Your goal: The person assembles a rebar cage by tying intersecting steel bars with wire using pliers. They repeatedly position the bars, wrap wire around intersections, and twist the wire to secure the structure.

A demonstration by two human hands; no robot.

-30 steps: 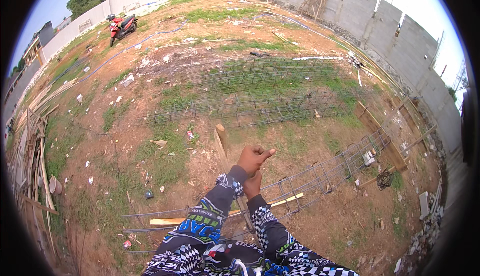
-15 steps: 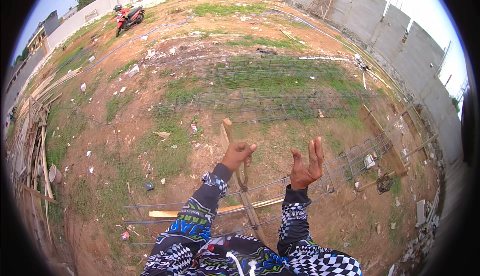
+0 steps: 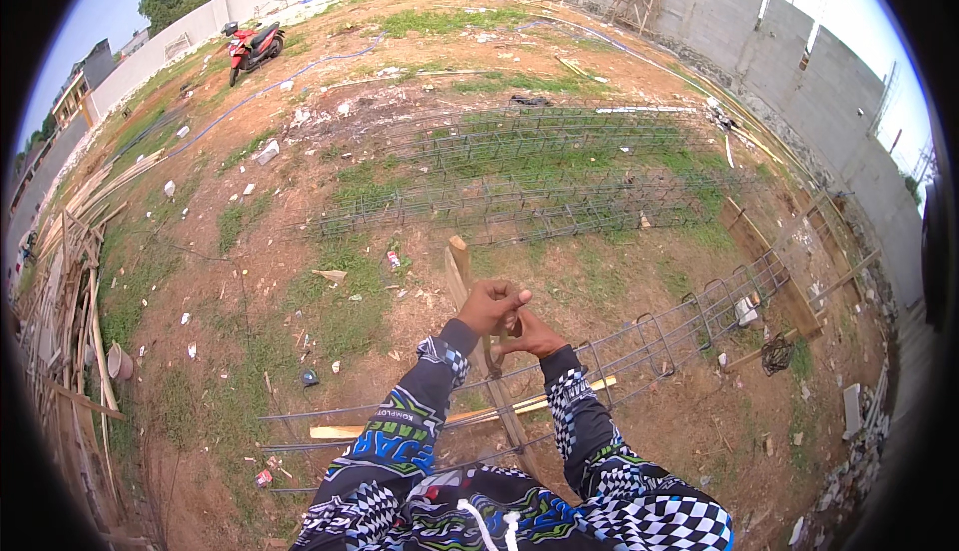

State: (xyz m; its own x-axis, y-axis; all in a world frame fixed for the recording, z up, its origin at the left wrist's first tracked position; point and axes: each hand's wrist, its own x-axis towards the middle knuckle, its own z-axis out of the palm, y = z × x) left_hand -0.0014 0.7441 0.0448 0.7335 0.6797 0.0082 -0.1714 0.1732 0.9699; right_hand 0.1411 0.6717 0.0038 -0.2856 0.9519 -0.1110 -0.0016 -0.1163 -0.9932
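Observation:
My left hand is closed in front of me, fingers curled around a brown, curved metal tool that hangs below it. Its exact kind does not show clearly. Against its lower side, my right hand is closed too, with the fingertips meeting the left hand; what they pinch is hidden. Beneath both hands runs a narrow wooden plank, pointing away from me. A steel rebar cage with square stirrups stretches from the right, and its long bars pass across the plank.
More rebar cages lie on the grass ahead. A pale wood strip rests near the bars. Scrap timber and a bucket are at left. At right are a wide board and a wire coil; a red motorcycle stands far left.
My right hand has moved left from above the cage to meet my left hand, and its raised, spread fingers have closed. The left hand has shifted slightly right and stayed closed.

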